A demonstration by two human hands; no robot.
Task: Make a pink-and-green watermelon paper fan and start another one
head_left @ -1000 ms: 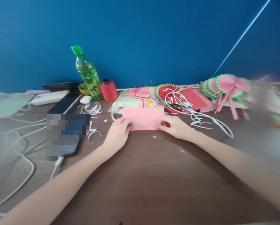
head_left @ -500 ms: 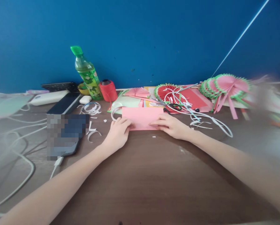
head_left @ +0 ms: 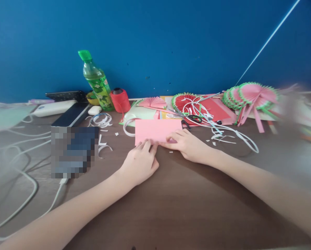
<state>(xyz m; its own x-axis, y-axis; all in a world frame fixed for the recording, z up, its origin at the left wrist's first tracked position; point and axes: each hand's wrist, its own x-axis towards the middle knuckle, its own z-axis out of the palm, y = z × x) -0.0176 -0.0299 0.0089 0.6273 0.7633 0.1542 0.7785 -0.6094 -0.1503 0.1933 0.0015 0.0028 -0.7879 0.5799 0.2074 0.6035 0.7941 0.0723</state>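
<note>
A pink sheet of paper (head_left: 156, 128) lies flat on the brown table, its long side across my view. My left hand (head_left: 139, 161) bends its fingertips onto the near edge of the paper, left of the middle. Close beside it, my right hand (head_left: 190, 144) has its fingers curled on the same edge, toward the right corner. The fingertips of the two hands nearly meet. Behind the paper's left side lies a roll of clear tape (head_left: 128, 128), and past its right side are dark-handled scissors (head_left: 194, 118).
Red and green paper fans (head_left: 185, 102) and pink and green fans (head_left: 254, 97) lie along the blue wall. A green bottle (head_left: 99, 85) leans beside a red spool of thread (head_left: 120, 100). A blurred phone (head_left: 79, 149), white cables (head_left: 32, 178) and paper scraps (head_left: 101, 142) lie at left.
My left hand has shifted right and nearer along the paper's near edge. My right hand has moved slightly nearer and left, down to that edge. The paper has stayed almost in place.
</note>
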